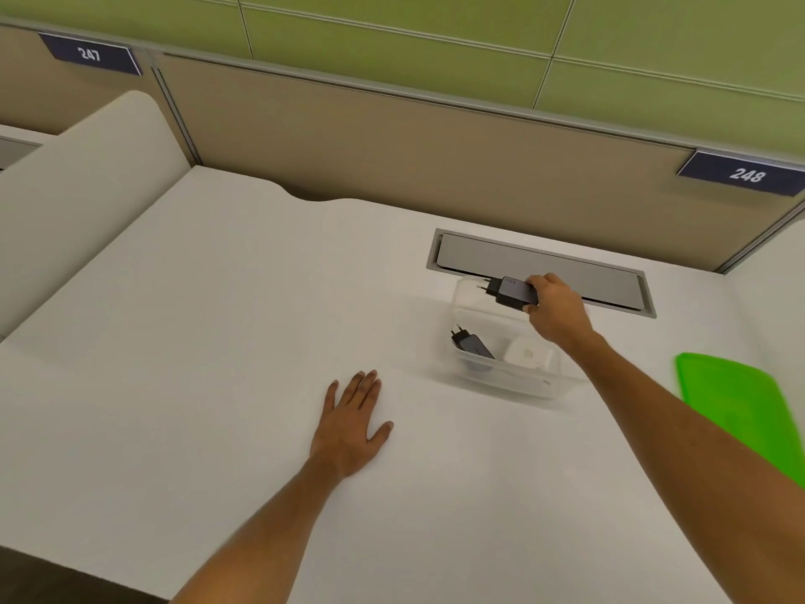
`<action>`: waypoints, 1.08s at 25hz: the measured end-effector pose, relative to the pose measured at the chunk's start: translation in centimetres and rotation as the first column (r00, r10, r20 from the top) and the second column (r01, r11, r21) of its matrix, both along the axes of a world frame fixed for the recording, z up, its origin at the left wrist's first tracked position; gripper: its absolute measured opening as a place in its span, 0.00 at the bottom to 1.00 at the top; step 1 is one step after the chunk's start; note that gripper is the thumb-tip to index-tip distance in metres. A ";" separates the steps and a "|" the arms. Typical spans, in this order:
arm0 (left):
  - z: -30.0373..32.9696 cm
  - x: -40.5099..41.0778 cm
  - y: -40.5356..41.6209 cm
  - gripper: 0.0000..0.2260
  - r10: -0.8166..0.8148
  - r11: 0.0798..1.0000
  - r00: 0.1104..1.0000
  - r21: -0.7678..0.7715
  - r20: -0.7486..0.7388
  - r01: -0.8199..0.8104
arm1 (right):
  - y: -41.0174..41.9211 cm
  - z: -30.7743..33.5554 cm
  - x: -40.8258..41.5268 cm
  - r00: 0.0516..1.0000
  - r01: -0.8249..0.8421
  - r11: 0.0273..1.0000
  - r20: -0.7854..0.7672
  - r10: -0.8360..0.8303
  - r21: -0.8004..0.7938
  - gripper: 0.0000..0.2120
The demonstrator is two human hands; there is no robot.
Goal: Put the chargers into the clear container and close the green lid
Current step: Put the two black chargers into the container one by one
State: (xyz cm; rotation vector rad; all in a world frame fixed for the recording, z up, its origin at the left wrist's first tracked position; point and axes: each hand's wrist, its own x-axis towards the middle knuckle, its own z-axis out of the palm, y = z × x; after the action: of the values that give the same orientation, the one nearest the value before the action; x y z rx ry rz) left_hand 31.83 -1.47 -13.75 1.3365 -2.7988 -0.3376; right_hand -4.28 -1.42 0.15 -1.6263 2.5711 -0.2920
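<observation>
Lying flat, palm down, at lower centre of the frame: left hand (352, 427), fingers spread and gripping nothing, resting on the white matte desk top (196, 342).

Lying flat at the right edge, just beyond the right forearm: bright green rounded plastic lid (740, 407), off the container and well apart from it, partly cropped by the frame.

Sitting right of centre on the desk: clear rectangular plastic container (501, 381), open at the top. Resting inside, at its near end: dark grey plug-in charger with two round pins (471, 345), tilted, pins pointing to upper left; just beside it on the right, white square charger block (527, 355). Contact between the two not determinable.

Reaching in from lower right, over the far end of the container: right hand (557, 313), fingers clamped on a second dark grey charger with black plug head (512, 293). Being held on its side above the far rim, pins pointing left, not touching the contents below.

Lying recessed in the desk just behind the container: grey rectangular metal cable flap (540, 265), shut.

Standing along the far edge of the desk: beige partition panel (392, 159), bearing dark blue number tags, "247" (89, 54) at upper left and "248" (747, 174) at upper right. Rising behind it: green tiled wall (392, 19).
</observation>
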 end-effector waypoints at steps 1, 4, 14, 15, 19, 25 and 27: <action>0.0 0.0 0.0 0.32 -0.003 1.000 1.000 0.000 0.008 0.003 | 0.1 -0.5 0.2 1.000 -0.002 1.000 0.001 0.002 0.022 0.19; -0.1 0.0 0.0 0.32 -0.003 1.000 1.000 -0.016 0.004 0.003 | -0.4 -1.7 0.9 1.000 -0.005 0.997 0.012 0.004 0.080 0.20; -0.3 0.0 -0.1 0.31 -0.007 1.000 1.000 -0.023 -0.011 0.006 | -2.4 -5.5 1.8 1.000 0.025 0.973 0.007 -0.027 0.231 0.16; -0.3 0.0 -0.1 0.31 -0.006 1.000 1.000 -0.021 -0.009 0.006 | -2.4 -5.7 1.8 0.999 0.032 0.971 0.008 -0.035 0.235 0.16; -0.3 0.0 -0.1 0.31 -0.002 1.000 1.000 -0.013 -0.018 0.002 | -2.4 -6.5 1.6 0.999 0.039 0.973 0.015 -0.043 0.227 0.15; -0.1 0.0 0.0 0.31 -0.007 1.000 1.000 -0.005 -0.012 0.007 | -2.0 -5.8 1.7 0.997 0.051 0.983 0.047 -0.060 0.177 0.15; 0.0 0.0 0.0 0.31 -0.004 1.000 1.000 -0.002 -0.006 0.004 | -1.7 -4.7 1.3 0.995 0.068 0.990 0.063 -0.076 0.122 0.20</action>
State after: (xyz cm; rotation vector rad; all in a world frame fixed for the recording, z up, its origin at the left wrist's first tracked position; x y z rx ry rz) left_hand 31.86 -1.44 -13.80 1.3267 -2.7964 -0.3379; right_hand -2.99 -3.15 -4.52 -1.4606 2.5476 -0.1900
